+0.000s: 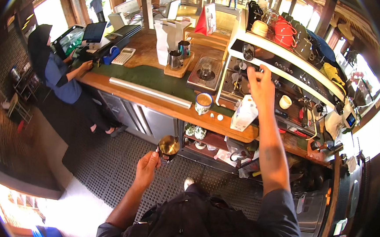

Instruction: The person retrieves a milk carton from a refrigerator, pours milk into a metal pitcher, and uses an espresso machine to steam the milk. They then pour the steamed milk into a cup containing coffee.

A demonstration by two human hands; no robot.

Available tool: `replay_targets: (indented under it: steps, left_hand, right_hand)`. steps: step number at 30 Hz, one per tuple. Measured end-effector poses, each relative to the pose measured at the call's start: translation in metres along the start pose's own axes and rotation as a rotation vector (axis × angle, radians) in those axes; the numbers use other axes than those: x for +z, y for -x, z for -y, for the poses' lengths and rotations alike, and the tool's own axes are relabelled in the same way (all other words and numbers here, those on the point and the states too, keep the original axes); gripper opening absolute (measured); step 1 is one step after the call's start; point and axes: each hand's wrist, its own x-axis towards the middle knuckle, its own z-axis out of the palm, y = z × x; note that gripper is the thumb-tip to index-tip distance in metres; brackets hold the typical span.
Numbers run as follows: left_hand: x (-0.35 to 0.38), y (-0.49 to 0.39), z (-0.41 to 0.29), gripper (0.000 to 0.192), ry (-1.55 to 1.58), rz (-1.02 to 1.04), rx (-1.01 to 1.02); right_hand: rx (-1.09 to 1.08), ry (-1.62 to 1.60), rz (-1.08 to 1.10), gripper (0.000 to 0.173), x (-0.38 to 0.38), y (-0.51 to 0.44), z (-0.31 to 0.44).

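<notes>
My left hand (147, 166) grips the handle of a metal milk pitcher (169, 145), dark outside and golden inside, held over the floor mat. My right hand (261, 85) is raised in front of the espresso machine (287, 72), fingers bent. A small dark part shows by its fingertips; whether they grip it is unclear. Below that hand, a white milk carton (244, 114) stands on the counter's front edge. Left of the carton is a patterned blue-rimmed mug (203, 103) with a light brown drink in it.
A drip tray (206, 74) with an upturned glass and a wooden board (179, 66) with metal pitchers stand farther back on the wooden counter (139, 88). Cups (284, 32) crowd the machine's top. At left, another person (61, 73) stands by a tablet screen (94, 32).
</notes>
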Motion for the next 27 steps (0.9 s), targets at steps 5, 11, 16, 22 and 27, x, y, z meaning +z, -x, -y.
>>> replay_targets:
  steps: [5, 11, 16, 22, 27]
  left_hand:
    - [-0.017, -0.109, -0.003, 0.048, -0.031, -0.01, 0.039]
    - [-0.032, -0.22, 0.005, 0.048, -0.089, 0.06, 0.018]
    - [-0.027, -0.306, 0.005, 0.048, -0.027, 0.153, -0.025]
    - [-0.008, -0.385, -0.004, 0.045, -0.099, 0.394, 0.026]
    - [0.006, -0.436, 0.003, 0.036, -0.03, 0.659, 0.021]
  right_hand:
    - [-0.004, 0.218, -0.143, 0.066, 0.039, -0.067, 0.005]
    - [-0.415, 0.507, -0.211, 0.041, 0.035, -0.066, 0.021]
    - [-0.476, 0.791, -0.04, 0.054, 0.021, -0.063, 0.041]
    - [-0.208, 0.74, -0.137, 0.051, 0.036, -0.052, 0.05]
    - [-0.241, 0.828, -0.314, 0.043, 0.056, -0.05, 0.049]
